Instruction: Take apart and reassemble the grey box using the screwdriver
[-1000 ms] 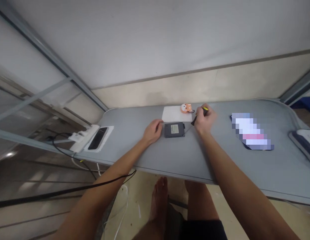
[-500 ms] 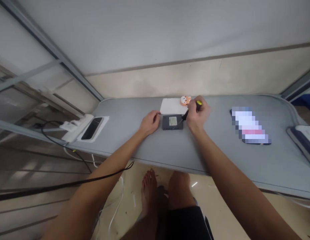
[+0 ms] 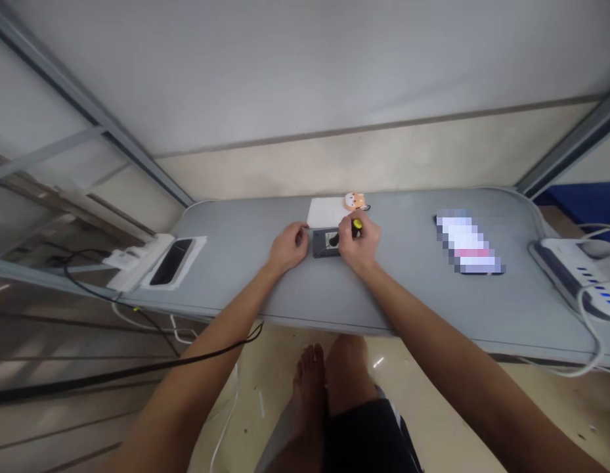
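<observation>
A small dark grey box (image 3: 320, 245) with a pale label lies on the grey table (image 3: 433, 302). My right hand (image 3: 361, 242) is closed round a black-handled tool (image 3: 356, 226) with a yellow end, and the tool's front part is over the box's label; its tip is too small to make out. Just left of the box rests my left hand (image 3: 289, 245), its fingers curled inward; what they hold, if anything, is hidden. Behind the box lie a flat white item (image 3: 322, 211) and an orange and white animal-face case (image 3: 354, 201).
A phone with a blurred screen (image 3: 469, 243) lies to the right, near a white power strip (image 3: 575, 263). On the left, a dark phone (image 3: 171, 261) lies on a white item beside another power strip (image 3: 142, 263). A black cable (image 3: 137, 369) crosses over my left forearm.
My right hand has moved left and down with the tool, now over the box's label. The view has shifted, showing more of the right-hand power strip.
</observation>
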`<state>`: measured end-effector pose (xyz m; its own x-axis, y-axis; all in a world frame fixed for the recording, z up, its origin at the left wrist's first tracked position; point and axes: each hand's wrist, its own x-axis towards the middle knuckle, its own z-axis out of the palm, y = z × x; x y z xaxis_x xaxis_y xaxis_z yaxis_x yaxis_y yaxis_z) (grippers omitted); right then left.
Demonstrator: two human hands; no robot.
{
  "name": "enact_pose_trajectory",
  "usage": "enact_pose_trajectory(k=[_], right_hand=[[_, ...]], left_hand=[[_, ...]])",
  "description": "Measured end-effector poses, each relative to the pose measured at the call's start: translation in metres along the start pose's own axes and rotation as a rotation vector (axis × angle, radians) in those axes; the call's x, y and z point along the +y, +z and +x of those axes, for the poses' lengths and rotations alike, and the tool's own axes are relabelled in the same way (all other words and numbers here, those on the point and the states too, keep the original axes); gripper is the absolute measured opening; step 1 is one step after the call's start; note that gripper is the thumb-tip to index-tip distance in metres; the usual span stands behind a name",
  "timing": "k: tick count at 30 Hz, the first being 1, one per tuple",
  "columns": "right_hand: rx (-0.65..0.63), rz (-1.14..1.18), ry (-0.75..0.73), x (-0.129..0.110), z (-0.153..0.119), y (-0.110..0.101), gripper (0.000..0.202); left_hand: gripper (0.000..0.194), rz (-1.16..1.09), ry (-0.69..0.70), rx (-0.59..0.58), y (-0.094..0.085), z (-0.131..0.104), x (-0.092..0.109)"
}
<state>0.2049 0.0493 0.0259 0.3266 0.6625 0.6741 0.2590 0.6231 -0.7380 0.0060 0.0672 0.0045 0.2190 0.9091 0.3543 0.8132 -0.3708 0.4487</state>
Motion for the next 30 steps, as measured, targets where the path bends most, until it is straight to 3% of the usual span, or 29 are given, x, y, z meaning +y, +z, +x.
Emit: enact_pose_trajectory(k=[6,11,16,23,30], right_hand=[[0.052,0.002,0.02,0.001,0.001,0.0,0.025],[0.066,-0.015,0.052,0.002,-0.001,0.0,0.025],[0.047,-0.051,-0.011,-0.003,-0.005,-0.001,0.025],[-0.052,-0.1,-0.16,-0.014,-0.004,-0.002,0.023],[-0.029,-0.088,-0.016,-0.008,-0.008,-0.002,0.024]], left_hand=[[0.031,-0.009,0.069,-0.011,-0.007,-0.007,0.005],[0.03,-0.023,0.197,-0.022,-0.017,-0.017,0.012],[0.03,-0.045,0.372,-0.034,-0.019,-0.021,0.013],[0.032,0.017,0.335,-0.012,-0.013,-0.021,0.007],[0.034,-0.025,0.468,0.014,-0.02,-0.02,0.006]])
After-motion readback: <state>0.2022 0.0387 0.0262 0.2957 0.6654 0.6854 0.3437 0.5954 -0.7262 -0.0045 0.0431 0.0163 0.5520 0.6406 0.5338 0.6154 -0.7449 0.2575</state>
